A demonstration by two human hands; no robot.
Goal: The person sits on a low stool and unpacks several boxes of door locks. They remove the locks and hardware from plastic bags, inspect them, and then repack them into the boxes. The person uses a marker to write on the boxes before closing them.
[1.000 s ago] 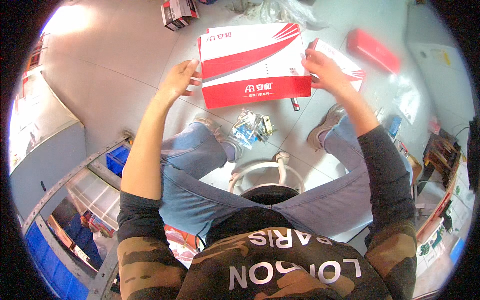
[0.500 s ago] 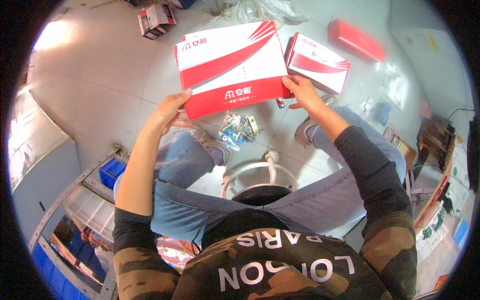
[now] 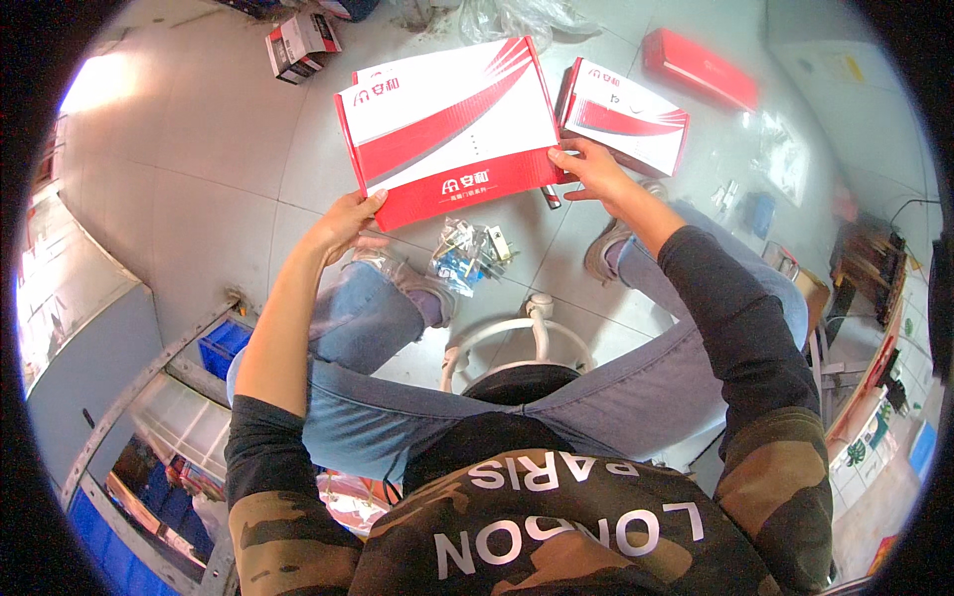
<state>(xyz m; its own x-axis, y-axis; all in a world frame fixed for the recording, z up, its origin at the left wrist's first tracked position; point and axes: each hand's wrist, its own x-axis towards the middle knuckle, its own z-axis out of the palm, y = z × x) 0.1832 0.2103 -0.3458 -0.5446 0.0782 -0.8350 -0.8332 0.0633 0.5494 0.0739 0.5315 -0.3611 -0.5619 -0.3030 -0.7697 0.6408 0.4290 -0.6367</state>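
A flat white-and-red cardboard box [image 3: 447,119], with another box edge showing behind it, is held tilted above the floor. My left hand [image 3: 353,219] grips its near left corner, thumb on top. My right hand [image 3: 591,171] holds the near right corner, thumb on the front and fingers partly underneath. Just right of it lies a narrower white-and-red box [image 3: 624,117]. Below the held box is a clear bag of small metal parts and hardware [image 3: 467,253]; a small dark bar [image 3: 553,201] pokes out under the box.
A red box [image 3: 696,68] lies farther right, a black-and-white carton [image 3: 300,50] and crumpled plastic [image 3: 507,20] at the back. A metal rack [image 3: 139,387] with blue bins [image 3: 224,346] is at left, the stool base [image 3: 542,333] between my legs.
Both hands have closed on the box's near corners; my left hand was apart from it a second ago. The box has shifted left and tilted slightly. The whole view has shifted somewhat.
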